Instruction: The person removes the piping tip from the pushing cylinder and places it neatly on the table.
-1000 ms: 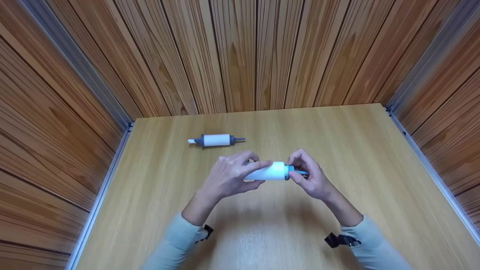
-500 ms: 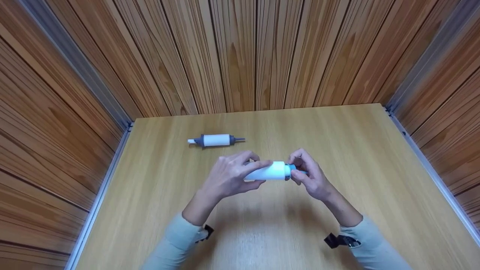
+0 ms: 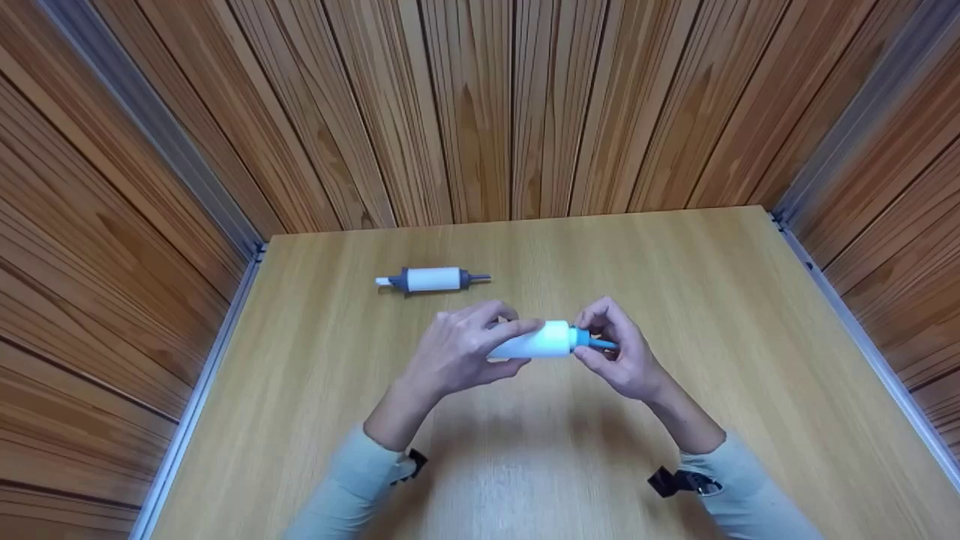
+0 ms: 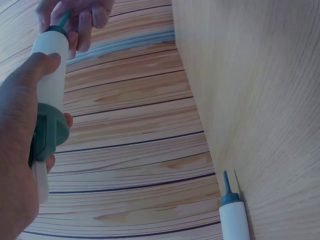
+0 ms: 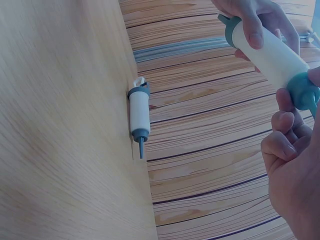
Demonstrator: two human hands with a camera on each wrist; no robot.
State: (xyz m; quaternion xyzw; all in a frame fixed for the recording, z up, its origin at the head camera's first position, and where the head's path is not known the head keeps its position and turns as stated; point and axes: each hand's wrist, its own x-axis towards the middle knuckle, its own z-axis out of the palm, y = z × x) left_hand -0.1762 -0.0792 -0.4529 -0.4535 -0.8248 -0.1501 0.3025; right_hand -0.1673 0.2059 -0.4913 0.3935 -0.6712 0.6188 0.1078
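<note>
A white-barrelled syringe lies nearly level in front of the person, above the wooden table. My left hand grips its barrel, thumb and fingers on opposite sides. In the left wrist view its green handle end sticks out below the thumb, beside the palm. At the other end, my right hand pinches the teal nozzle cap between thumb and forefinger. The thin nozzle points toward the right palm. Fingertips of the right hand partly hide the cap in the right wrist view.
A second syringe, white with dark blue-grey ends, lies on the table beyond the left hand, its nozzle pointing right. Wood-plank walls and metal rails bound the table at the back and sides.
The right thumb and fingers shifted forward along the nozzle cap, then back, and more of the nozzle shows now than half a second ago. The left hand and second syringe stayed in place.
</note>
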